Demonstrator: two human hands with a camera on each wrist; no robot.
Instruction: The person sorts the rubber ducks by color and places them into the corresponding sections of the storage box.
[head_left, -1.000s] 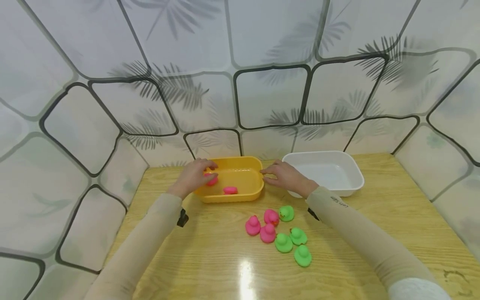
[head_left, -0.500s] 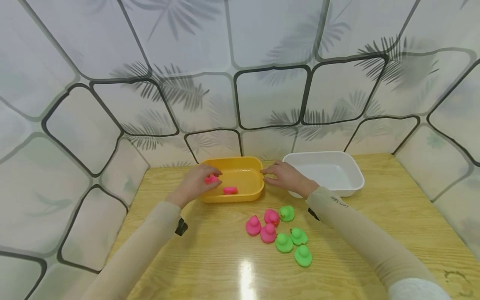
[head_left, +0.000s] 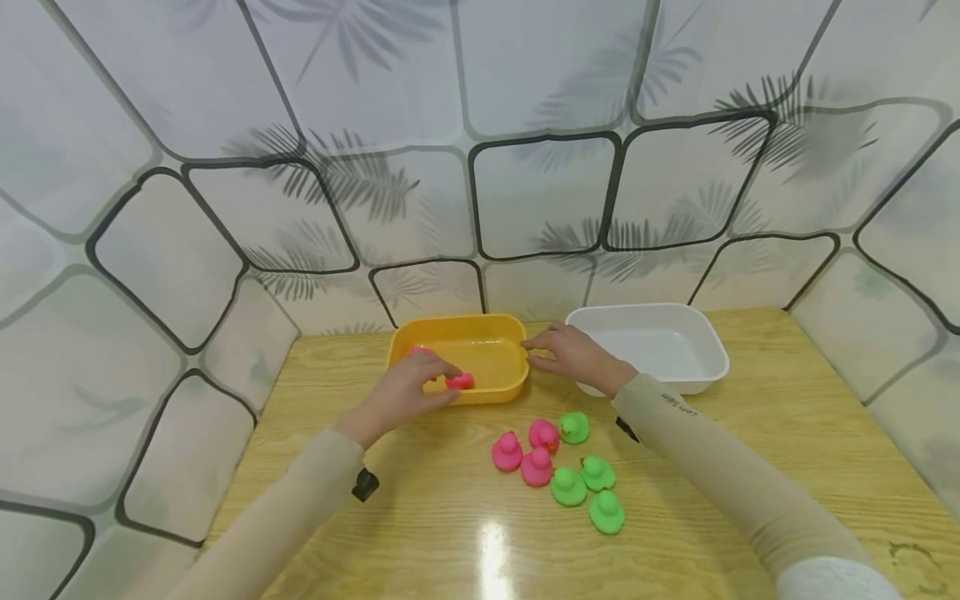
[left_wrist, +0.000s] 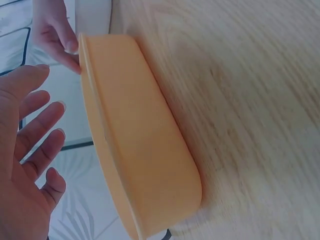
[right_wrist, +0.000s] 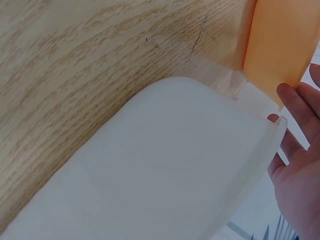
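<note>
Left grip (head_left: 408, 392) open-fingered, empty, over yellow tub (head_left: 495, 392); right grip (head_left: 573, 354) relaxed, fingertips touching tub rim.

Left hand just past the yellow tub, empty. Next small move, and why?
Probably bring the left hand back to the nearest pink duck on the table. The hand is open with nothing in its grip, pink ducks already lie in the yellow tub, and the right hand steadies its rim.

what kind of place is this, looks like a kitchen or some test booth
Probably a staged tabletop booth, not a kitchen: a wooden table boxed in by patterned sheet walls, holding only a yellow tub, a white tub and toy ducks.
</note>
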